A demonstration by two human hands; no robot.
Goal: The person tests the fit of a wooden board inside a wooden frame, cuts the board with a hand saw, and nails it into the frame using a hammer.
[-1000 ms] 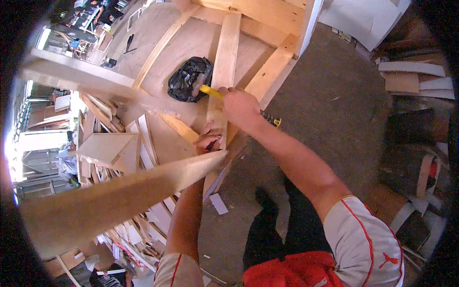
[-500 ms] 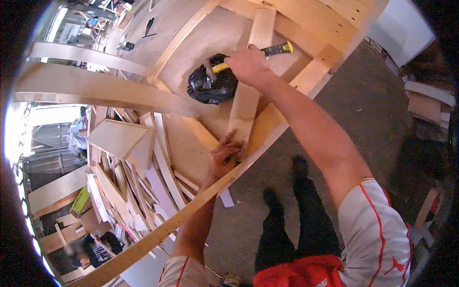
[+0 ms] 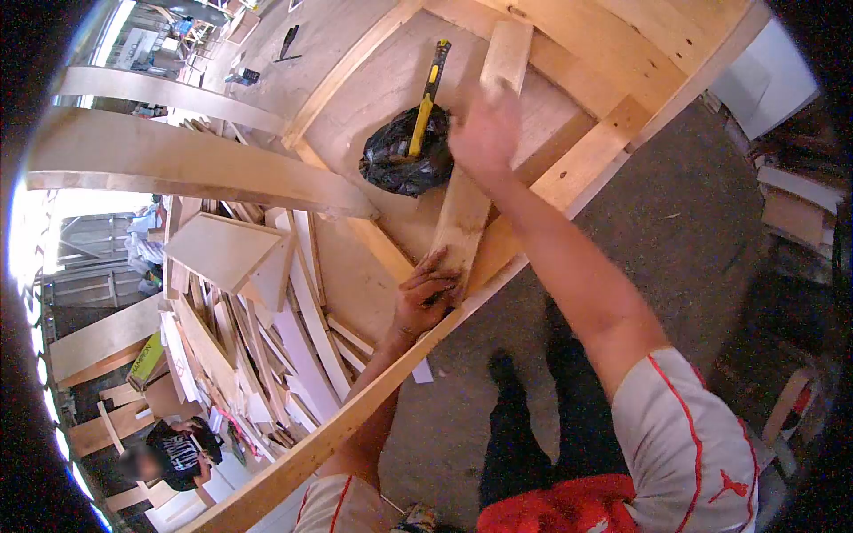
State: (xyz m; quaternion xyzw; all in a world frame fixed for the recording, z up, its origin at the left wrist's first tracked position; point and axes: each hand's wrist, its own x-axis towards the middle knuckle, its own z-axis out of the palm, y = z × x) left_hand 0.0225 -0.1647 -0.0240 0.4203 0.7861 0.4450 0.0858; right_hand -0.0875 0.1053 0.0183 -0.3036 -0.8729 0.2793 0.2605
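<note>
A pale wooden board [image 3: 471, 200] lies slantwise inside a wooden frame [image 3: 582, 160]. At its lower end, my left hand [image 3: 428, 293] grips the board with fingers laid over its face, close to the frame's near rail. My right hand [image 3: 487, 138] is over the upper part of the board, smeared by motion, so its fingers do not show clearly. Just left of it, a hammer with a yellow and black handle [image 3: 428, 98] rests on a black plastic bag [image 3: 395, 164]; the hammer's head cannot be made out.
Curved wooden pieces [image 3: 195, 164] jut out at the left. Below them is a heap of offcuts [image 3: 258, 329]. Another person [image 3: 182, 453] is low at the lower left. White panels [image 3: 764, 84] stand at the upper right beyond the concrete floor [image 3: 657, 240].
My right hand has let go of the hammer, which now rests on the black bag with its handle pointing up. My left hand stays at the board's lower end.
</note>
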